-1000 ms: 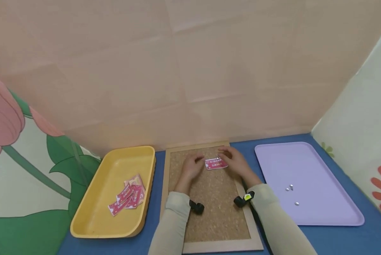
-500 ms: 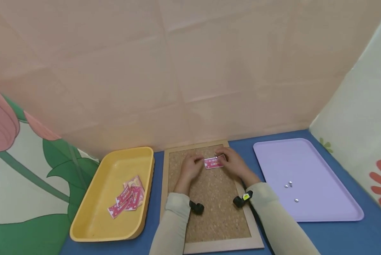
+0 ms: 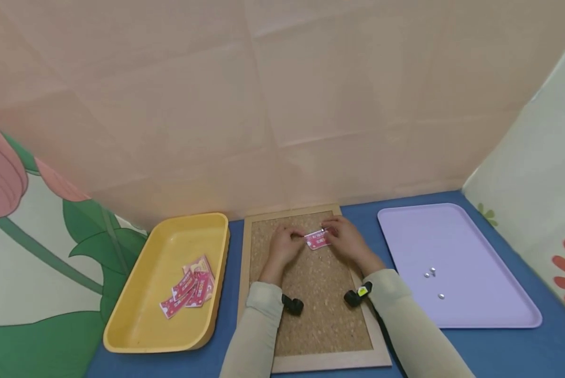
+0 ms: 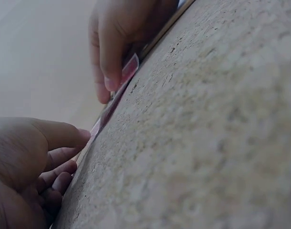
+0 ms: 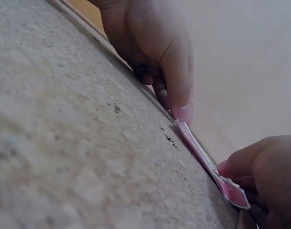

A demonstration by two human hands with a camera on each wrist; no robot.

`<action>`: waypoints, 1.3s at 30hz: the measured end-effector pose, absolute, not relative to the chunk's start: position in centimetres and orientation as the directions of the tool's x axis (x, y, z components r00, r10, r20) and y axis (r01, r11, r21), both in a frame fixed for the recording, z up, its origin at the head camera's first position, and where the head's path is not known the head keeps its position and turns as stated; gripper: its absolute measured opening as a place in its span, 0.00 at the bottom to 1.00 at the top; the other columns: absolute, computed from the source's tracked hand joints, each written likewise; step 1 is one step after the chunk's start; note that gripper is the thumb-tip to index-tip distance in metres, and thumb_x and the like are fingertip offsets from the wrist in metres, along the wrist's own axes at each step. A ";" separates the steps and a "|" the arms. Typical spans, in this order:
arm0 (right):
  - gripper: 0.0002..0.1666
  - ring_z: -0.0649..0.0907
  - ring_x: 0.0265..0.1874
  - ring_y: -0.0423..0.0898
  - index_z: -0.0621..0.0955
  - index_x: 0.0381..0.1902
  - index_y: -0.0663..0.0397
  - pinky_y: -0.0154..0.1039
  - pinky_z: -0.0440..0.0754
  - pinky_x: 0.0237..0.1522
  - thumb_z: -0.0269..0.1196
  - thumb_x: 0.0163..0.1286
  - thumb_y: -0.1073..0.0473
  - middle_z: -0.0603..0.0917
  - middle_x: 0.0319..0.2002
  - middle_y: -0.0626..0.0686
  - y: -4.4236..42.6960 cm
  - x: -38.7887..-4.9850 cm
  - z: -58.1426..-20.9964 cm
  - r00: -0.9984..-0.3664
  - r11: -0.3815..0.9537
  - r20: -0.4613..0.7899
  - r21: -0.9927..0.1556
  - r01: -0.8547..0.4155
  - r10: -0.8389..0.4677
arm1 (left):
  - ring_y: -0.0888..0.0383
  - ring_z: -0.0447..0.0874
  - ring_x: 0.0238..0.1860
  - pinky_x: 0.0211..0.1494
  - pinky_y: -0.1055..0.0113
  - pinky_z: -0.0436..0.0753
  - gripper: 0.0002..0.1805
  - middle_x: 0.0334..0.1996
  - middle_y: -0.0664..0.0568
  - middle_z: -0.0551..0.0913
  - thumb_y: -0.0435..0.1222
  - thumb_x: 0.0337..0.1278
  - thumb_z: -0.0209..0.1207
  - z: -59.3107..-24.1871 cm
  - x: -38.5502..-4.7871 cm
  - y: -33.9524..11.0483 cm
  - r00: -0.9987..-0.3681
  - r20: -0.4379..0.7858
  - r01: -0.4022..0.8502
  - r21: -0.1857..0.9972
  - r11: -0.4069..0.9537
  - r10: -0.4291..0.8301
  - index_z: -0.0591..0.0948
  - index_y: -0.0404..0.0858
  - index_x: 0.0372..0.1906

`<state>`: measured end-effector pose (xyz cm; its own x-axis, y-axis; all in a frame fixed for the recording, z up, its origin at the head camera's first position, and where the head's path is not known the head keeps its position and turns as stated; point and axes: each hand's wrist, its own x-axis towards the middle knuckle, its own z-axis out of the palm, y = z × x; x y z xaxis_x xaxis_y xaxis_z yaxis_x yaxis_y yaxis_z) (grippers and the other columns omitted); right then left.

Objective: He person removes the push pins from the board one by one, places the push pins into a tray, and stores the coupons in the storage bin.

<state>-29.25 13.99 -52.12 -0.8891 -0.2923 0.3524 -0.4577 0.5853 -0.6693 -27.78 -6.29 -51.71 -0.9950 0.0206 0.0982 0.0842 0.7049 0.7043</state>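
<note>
A small pink card (image 3: pixel 317 240) with white print lies near the top of a framed cork board (image 3: pixel 327 315). My left hand (image 3: pixel 284 245) pinches its left end between thumb and fingers, as the left wrist view shows. At its right end, my right hand (image 3: pixel 350 240) has thumb and fingertips close together by the top edge. A tiny shiny thing at those fingertips looks like a thumbtack, mostly hidden. In the right wrist view the card (image 5: pixel 197 148) bends, its right end lifted by the right thumb.
Left of the board stands a yellow tray (image 3: pixel 145 325) with several pink and cream cards (image 3: pixel 192 289). At the right, a lilac tray (image 3: pixel 471 252) bears several small silver thumbtacks (image 3: pixel 427 275). A blue cloth (image 3: pixel 480 352) covers the table; a wall rises behind.
The right fingers have closed in over the card's right part and now cover more of it. The card has tilted slightly, while the left hand stays at its left end.
</note>
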 end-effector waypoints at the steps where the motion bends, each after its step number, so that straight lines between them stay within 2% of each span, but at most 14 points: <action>1: 0.17 0.76 0.56 0.60 0.82 0.50 0.67 0.56 0.68 0.59 0.63 0.64 0.67 0.78 0.54 0.63 13.9 -29.2 -52.1 -0.892 0.591 0.347 -0.669 -0.451 -0.288 | 0.53 0.74 0.51 0.55 0.57 0.72 0.06 0.47 0.54 0.75 0.43 0.56 0.67 -51.7 -27.7 -6.3 -0.995 0.097 0.083 0.703 0.706 0.021 0.85 0.47 0.35; 9: 0.15 0.77 0.53 0.58 0.83 0.48 0.66 0.55 0.70 0.57 0.64 0.62 0.67 0.79 0.51 0.61 13.6 -28.8 -51.9 -0.914 0.613 0.323 -0.679 -0.404 -0.245 | 0.54 0.74 0.47 0.51 0.57 0.73 0.06 0.44 0.54 0.74 0.44 0.56 0.67 -51.5 -27.3 -6.2 -0.993 0.112 0.095 0.689 0.718 0.024 0.85 0.46 0.33; 17: 0.15 0.77 0.52 0.59 0.83 0.47 0.66 0.55 0.70 0.57 0.64 0.63 0.67 0.79 0.50 0.61 13.4 -28.4 -51.6 -0.921 0.615 0.303 -0.686 -0.390 -0.246 | 0.51 0.72 0.50 0.52 0.57 0.72 0.09 0.49 0.52 0.73 0.45 0.49 0.69 -51.5 -26.8 -6.0 -0.995 0.096 0.087 0.660 0.746 0.031 0.84 0.46 0.33; 30: 0.14 0.76 0.53 0.57 0.84 0.48 0.63 0.55 0.71 0.57 0.64 0.65 0.65 0.79 0.51 0.59 13.3 -28.5 -51.6 -0.934 0.624 0.264 -0.695 -0.357 -0.241 | 0.50 0.71 0.54 0.55 0.54 0.70 0.05 0.52 0.51 0.73 0.43 0.56 0.66 -51.2 -26.6 -6.1 -0.996 0.084 0.062 0.656 0.752 0.009 0.84 0.47 0.32; 39: 0.10 0.77 0.48 0.55 0.84 0.43 0.60 0.52 0.73 0.52 0.64 0.64 0.65 0.79 0.49 0.57 13.5 -28.3 -51.5 -0.942 0.645 0.246 -0.687 -0.335 -0.227 | 0.53 0.73 0.50 0.54 0.56 0.70 0.05 0.47 0.53 0.74 0.42 0.59 0.64 -51.3 -26.4 -6.0 -0.993 0.117 0.069 0.658 0.750 -0.012 0.84 0.46 0.32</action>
